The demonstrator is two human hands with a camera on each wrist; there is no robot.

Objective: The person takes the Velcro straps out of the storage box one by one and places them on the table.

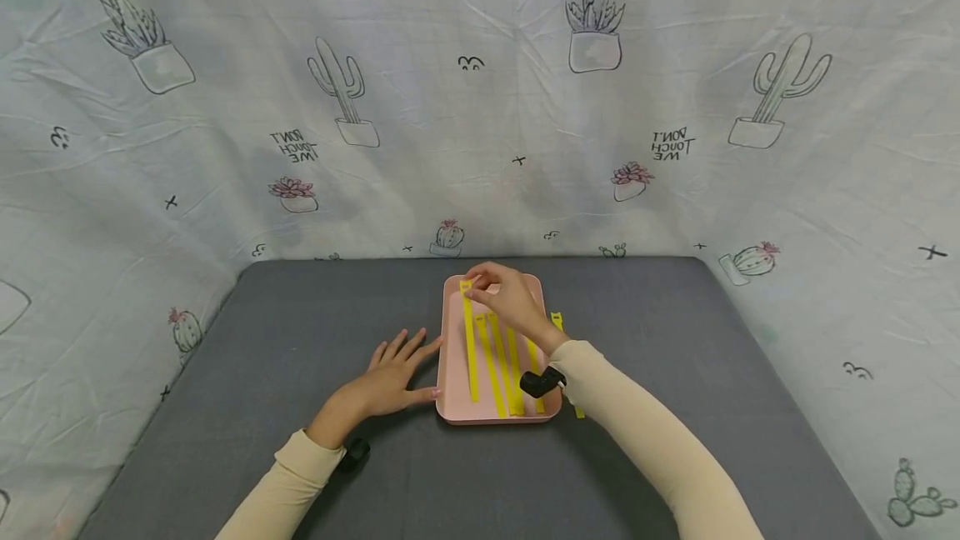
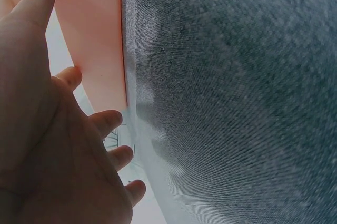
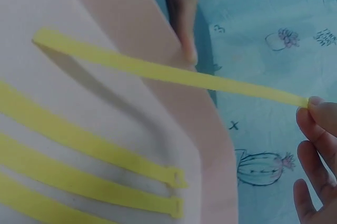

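- The left hand (image 1: pixel 390 377) lies flat, fingers straight, against the tray's (image 1: pixel 448 373) left wall.
- Inside the tray, three strips (image 3: pixel 79 145) lie flat.
- The right hand (image 1: pixel 506 298) pinches a strip's (image 3: pixel 174 74) far end; only the right wrist view shows it lifted.

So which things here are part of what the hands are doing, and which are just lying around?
In use:
right hand pinching a yellow strap
pink tray, touched by left hand
straps in tray

Lying about:
strap on the mat
gray mat
cactus cloth
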